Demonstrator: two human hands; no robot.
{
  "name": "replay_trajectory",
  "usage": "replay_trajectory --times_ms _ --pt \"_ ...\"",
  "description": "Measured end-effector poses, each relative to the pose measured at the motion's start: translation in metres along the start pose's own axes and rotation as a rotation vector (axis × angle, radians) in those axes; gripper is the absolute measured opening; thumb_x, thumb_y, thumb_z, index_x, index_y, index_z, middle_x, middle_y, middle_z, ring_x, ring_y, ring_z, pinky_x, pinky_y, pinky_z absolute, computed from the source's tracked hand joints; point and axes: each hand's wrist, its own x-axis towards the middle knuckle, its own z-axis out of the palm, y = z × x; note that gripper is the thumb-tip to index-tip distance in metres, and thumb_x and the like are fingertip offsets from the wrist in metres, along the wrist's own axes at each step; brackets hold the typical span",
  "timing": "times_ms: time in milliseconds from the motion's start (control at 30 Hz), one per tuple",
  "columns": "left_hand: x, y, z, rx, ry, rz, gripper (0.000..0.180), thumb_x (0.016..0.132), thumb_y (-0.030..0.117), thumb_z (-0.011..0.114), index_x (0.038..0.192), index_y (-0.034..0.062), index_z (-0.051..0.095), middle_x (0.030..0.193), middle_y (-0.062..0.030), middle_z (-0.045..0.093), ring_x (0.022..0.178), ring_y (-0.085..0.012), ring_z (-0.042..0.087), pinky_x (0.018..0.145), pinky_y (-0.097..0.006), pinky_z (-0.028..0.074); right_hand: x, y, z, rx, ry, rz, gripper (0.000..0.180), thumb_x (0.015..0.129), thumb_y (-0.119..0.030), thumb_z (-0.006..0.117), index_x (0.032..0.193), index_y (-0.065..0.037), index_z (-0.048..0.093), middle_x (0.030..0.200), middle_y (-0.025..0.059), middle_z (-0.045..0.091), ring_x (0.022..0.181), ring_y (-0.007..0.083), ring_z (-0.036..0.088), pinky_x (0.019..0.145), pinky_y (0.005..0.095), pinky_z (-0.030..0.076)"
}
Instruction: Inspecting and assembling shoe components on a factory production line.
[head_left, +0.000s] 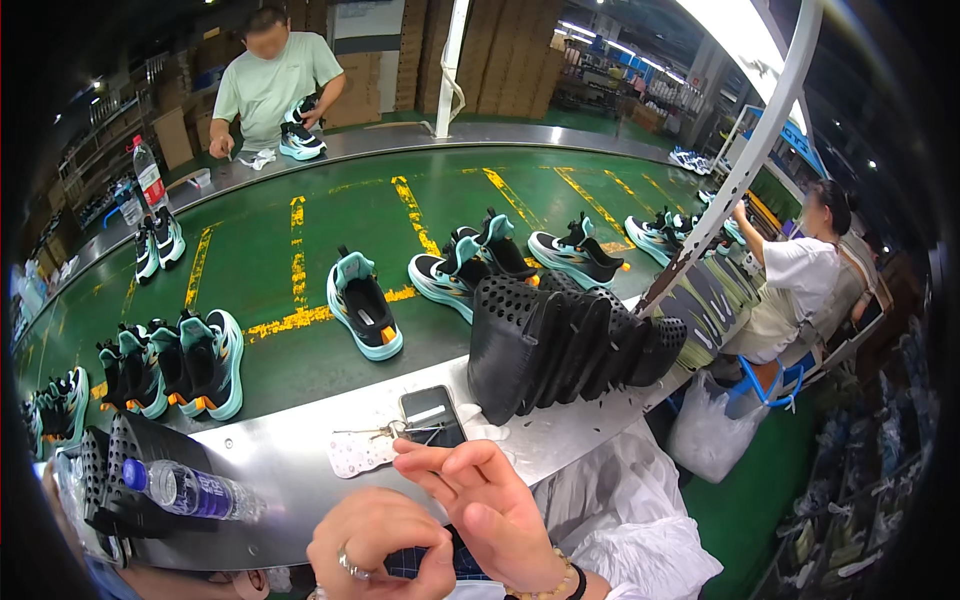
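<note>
My left hand [378, 541], with a ring on one finger, is curled with thumb and fingertips drawn together; whatever they may pinch cannot be made out. Beside it on the right, my right hand [496, 515] is raised, palm partly turned up and fingers apart, with nothing visible in it. A beaded bracelet [545, 590] circles the right wrist. Just beyond both hands, a dark phone [434, 408] lies on the metal ledge [285, 462]. Keys [395, 430] and a pale spotted flat piece [362, 455] lie against it.
Black perforated shapes [515, 350] stand in a row right of the phone. A water bottle [195, 490] lies at left. Black-and-turquoise shoes [362, 305] line the green conveyor belt [330, 225]. Across it a person [275, 80] handles a shoe; another person [805, 265] works at right.
</note>
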Motion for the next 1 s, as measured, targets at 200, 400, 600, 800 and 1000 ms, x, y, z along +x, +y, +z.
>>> replay_trajectory --times_ms 200,400,600,800,1000 --pt "0.002 0.003 0.009 -0.338 -0.059 -0.271 0.011 0.065 -0.002 0.066 0.074 -0.0004 0.061 0.068 -0.0097 0.063 0.064 -0.0189 0.059 0.064 -0.028 0.046 -0.001 -0.003 -0.008 -0.037 0.051 -0.043 0.047 0.080 -0.026 0.071 0.113 -0.007 0.043 0.126 0.0244 0.048 0.135 0.0362 0.025 0.111 0.0501 0.017" --pt "0.005 0.005 0.013 -0.378 -0.106 -0.285 0.011 0.064 -0.003 0.067 0.073 -0.0013 0.062 0.067 -0.0105 0.063 0.064 -0.0192 0.060 0.062 -0.028 0.047 -0.004 -0.012 -0.015 -0.122 0.055 -0.103 0.051 0.076 -0.025 0.075 0.112 -0.007 0.044 0.125 0.0256 0.049 0.135 0.0371 0.026 0.110 0.0511 0.017" --pt "0.005 0.003 0.017 -0.414 -0.147 -0.298 0.011 0.064 -0.004 0.069 0.073 -0.0016 0.062 0.067 -0.0109 0.064 0.064 -0.0194 0.060 0.060 -0.028 0.047 -0.002 -0.022 -0.031 -0.286 -0.028 -0.197 0.051 0.074 -0.016 0.076 0.113 -0.008 0.044 0.126 0.0234 0.050 0.135 0.0358 0.025 0.110 0.0508 0.013" --pt "0.005 0.000 0.021 -0.486 -0.171 -0.396 0.011 0.064 -0.003 0.071 0.073 -0.0020 0.063 0.067 -0.0112 0.064 0.064 -0.0196 0.060 0.061 -0.029 0.047 -0.001 -0.033 -0.043 -0.456 -0.105 -0.254 0.052 0.071 -0.009 0.076 0.113 -0.009 0.046 0.126 0.0201 0.052 0.135 0.0344 0.025 0.110 0.0498 0.011" --pt "0.005 -0.002 0.026 -0.508 -0.168 -0.441 0.011 0.065 -0.004 0.070 0.073 -0.0022 0.063 0.068 -0.0117 0.064 0.064 -0.0198 0.060 0.062 -0.029 0.047 -0.001 -0.038 -0.048 -0.564 -0.108 -0.275 0.053 0.071 -0.010 0.077 0.114 -0.009 0.046 0.125 0.0196 0.053 0.135 0.0344 0.027 0.110 0.0493 0.012"
